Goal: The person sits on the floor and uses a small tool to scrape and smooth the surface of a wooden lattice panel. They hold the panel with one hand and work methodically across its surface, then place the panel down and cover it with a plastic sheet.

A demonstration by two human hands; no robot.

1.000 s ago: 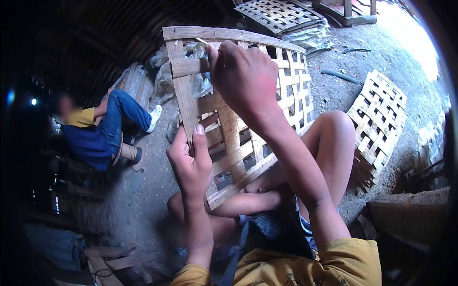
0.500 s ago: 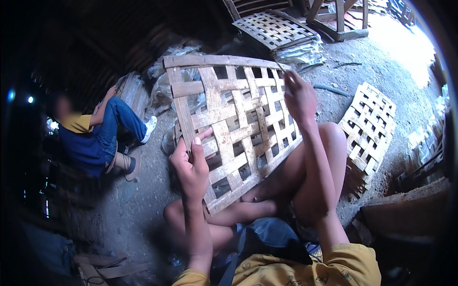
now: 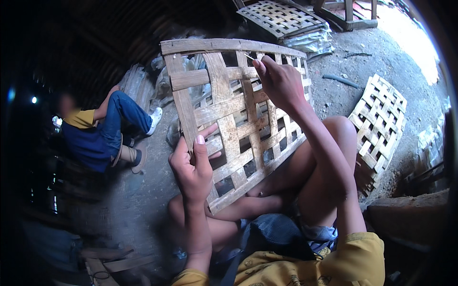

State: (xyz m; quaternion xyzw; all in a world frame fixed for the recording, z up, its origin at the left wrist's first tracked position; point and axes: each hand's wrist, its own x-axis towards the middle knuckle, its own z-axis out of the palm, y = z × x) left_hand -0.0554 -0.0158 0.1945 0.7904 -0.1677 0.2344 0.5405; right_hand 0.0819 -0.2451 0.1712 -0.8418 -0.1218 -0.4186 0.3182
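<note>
I hold a woven lattice panel [image 3: 217, 86] of flat, pale, weathered wooden strips upright, tilted, above my crossed legs. My left hand [image 3: 191, 171] is closed on its left edge strip, thumb in front and fingers reaching behind. My right hand [image 3: 281, 83] pinches a thin pale sliver [image 3: 249, 56], like a stick, just below the middle of the top rail; whether its tip enters the weave is too small to tell. More lattice shows through the openings.
Another person [image 3: 114, 124] sits at the left. Woven panels lie stacked at the right [image 3: 377, 109] and at the back [image 3: 281, 19], the latter on plastic sheeting. A wooden stand [image 3: 355, 24], a dark tube [image 3: 341, 80], a timber block [image 3: 408, 212] and loose slats [image 3: 109, 262] surround me.
My right hand went from the panel's top left corner toward its right end, then partway back left. The panel dipped and rose again in view, my left hand still on its edge.
</note>
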